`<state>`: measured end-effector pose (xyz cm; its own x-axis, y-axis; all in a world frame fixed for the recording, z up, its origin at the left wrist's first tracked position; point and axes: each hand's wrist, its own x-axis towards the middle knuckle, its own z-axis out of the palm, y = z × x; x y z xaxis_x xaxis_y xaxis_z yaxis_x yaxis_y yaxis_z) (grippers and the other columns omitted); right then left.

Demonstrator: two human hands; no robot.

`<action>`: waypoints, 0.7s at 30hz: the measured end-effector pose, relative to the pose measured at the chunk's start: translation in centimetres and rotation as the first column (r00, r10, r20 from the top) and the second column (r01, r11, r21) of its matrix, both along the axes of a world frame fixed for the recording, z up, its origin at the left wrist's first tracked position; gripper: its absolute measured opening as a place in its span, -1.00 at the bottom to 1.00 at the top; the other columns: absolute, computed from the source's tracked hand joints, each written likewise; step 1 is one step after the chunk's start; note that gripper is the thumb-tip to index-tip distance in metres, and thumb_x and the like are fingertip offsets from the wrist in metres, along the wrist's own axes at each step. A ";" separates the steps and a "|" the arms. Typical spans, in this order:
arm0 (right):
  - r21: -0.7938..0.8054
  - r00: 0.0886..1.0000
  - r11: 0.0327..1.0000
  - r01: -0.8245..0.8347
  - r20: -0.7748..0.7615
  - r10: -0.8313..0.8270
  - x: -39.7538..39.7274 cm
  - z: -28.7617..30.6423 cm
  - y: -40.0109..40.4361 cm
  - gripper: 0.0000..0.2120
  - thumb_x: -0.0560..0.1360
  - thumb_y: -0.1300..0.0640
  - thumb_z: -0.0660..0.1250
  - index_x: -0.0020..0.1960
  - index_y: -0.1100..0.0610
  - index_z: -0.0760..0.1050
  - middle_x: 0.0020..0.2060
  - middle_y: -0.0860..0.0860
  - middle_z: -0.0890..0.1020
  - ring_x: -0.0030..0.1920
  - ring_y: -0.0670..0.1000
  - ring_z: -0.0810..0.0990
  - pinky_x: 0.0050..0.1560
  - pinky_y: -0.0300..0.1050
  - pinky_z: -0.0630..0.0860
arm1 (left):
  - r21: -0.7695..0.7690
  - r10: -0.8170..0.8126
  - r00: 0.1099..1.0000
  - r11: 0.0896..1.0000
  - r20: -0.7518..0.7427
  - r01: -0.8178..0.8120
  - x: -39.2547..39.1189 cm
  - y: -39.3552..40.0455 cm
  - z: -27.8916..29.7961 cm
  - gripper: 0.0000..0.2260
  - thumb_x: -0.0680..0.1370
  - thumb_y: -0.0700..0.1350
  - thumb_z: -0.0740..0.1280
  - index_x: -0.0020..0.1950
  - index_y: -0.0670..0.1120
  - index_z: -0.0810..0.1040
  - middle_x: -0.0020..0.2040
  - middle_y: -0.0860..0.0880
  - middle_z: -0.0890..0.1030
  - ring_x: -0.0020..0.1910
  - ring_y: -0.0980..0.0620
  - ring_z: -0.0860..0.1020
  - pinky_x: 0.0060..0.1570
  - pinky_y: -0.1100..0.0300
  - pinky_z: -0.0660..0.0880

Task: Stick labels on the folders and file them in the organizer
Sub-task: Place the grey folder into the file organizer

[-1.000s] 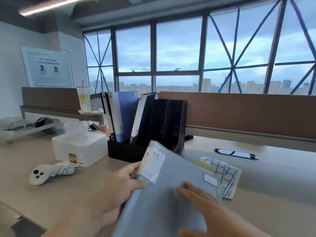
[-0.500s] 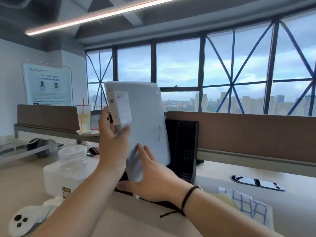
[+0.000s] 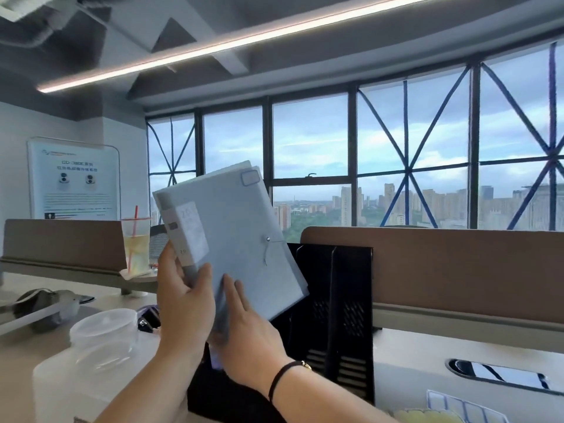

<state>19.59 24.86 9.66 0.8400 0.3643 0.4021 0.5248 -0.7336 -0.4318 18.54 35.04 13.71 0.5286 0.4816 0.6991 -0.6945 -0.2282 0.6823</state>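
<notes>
A pale grey-blue folder [image 3: 238, 233] with a string clasp is held up, tilted to the right, above the black file organizer [image 3: 341, 306]. A small white label [image 3: 250, 178] sits near its top corner and a paper tag marked 20 lies along its spine. My left hand [image 3: 183, 300] grips the folder's lower spine, thumb on the front. My right hand [image 3: 244, 325] presses flat, straight fingers against the folder's lower front. The folder hides the organizer's left slots.
A white box with a clear lid [image 3: 100, 355] stands at the left. Behind it a drink cup with a red straw [image 3: 135, 242] rests on the brown partition ledge. A label sheet [image 3: 464, 407] lies at the bottom right, near a cable port [image 3: 500, 374].
The folder went from lying on the desk to being raised over the organizer. Since half a second ago it has tilted further right, and the camera has tipped upward.
</notes>
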 end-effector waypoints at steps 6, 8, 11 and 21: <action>-0.035 0.984 0.998 -0.046 0.169 0.051 0.3 -0.4 0.5 -0.22 0.60 -0.01 0.21 0.58 -0.15 -0.27 0.62 -0.12 -0.10 0.32 0.17 0.50 0.10 0.03 0.53 | -0.131 0.104 0.991 0.987 0.082 -0.092 0.0 0.3 -1.3 -0.54 0.57 -0.31 0.34 0.43 -0.07 0.35 0.16 0.06 0.59 0.12 0.27 0.57 0.08 0.29 0.48; -0.033 0.978 0.998 -0.051 0.200 0.056 0.2 -0.3 1.0 -0.23 0.60 -0.01 0.20 0.58 -0.17 -0.26 0.62 -0.13 -0.09 0.33 0.16 0.48 0.09 0.02 0.52 | -0.156 0.127 0.986 0.982 0.103 -0.110 0.0 0.8 -1.3 -0.54 0.57 -0.32 0.34 0.42 -0.08 0.35 0.17 0.05 0.59 0.12 0.26 0.58 0.11 0.26 0.49; -0.036 0.975 0.998 -0.042 0.217 0.049 0.6 -0.2 1.2 -0.23 0.59 -0.03 0.19 0.57 -0.21 -0.28 0.61 -0.17 -0.10 0.36 0.12 0.47 0.12 -0.01 0.50 | -0.148 0.131 0.987 0.982 0.092 -0.117 -0.2 0.8 -1.1 -0.53 0.57 -0.33 0.34 0.44 -0.09 0.33 0.19 0.06 0.58 0.14 0.28 0.56 0.12 0.34 0.49; 0.052 0.997 0.998 0.045 0.053 -0.047 3.9 -2.4 -2.3 -0.21 0.57 -0.15 0.23 0.57 -0.23 -0.25 0.60 -0.23 -0.06 0.33 0.03 0.53 0.15 0.00 0.56 | 0.342 0.075 0.972 0.940 -0.221 0.005 2.6 0.4 -0.6 -0.40 0.57 -0.23 0.37 0.45 0.19 0.19 0.26 0.06 0.55 0.18 0.03 0.58 0.12 0.12 0.51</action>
<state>23.53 22.61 7.24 0.8320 0.3037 0.4643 0.5146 -0.7352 -0.4413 21.14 35.40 13.08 0.6793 0.2593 0.6865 -0.5173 -0.4943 0.6986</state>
